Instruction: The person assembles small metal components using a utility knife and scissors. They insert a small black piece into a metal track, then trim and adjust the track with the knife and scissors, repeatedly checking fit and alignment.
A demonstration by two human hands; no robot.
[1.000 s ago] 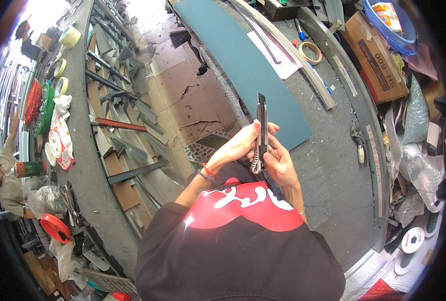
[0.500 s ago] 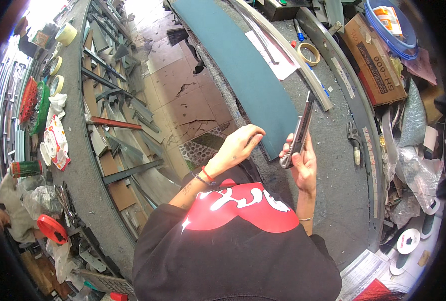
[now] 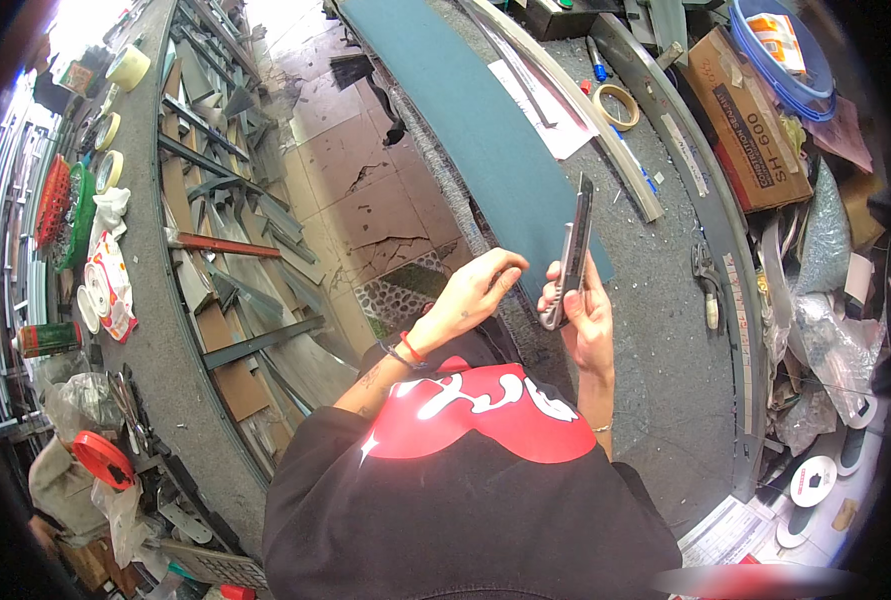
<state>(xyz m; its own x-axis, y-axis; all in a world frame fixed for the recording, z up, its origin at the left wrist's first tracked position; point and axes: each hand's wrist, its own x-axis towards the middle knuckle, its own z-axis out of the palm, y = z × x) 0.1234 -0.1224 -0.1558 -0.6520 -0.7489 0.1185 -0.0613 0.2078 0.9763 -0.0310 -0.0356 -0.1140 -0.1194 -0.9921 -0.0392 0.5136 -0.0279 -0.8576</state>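
My right hand [image 3: 587,318] is closed round a utility knife [image 3: 575,245] with a dark body and a silvery edge. The knife points up and away from me, above the near end of a long blue-green panel [image 3: 465,120]. My left hand [image 3: 477,292], a red band at its wrist, is beside the panel's near left corner. Its fingers are loosely bent, the thumb a little apart from them, and nothing shows in them. Whether it touches the panel I cannot tell. The panel lies lengthwise on the grey workbench [image 3: 655,350].
Right of the panel lie a pale curved strip [image 3: 615,165], a tape roll [image 3: 617,107] and pliers [image 3: 707,285]. A cardboard box [image 3: 747,120] and blue basin [image 3: 790,70] stand farther right. Left, a rack [image 3: 235,190] holds offcuts. Another person's beige garment [image 3: 65,490] shows at lower left.
My right hand has moved left with the utility knife, which now stands more upright. The panel looks shifted slightly left. My left hand has stayed nearly still.
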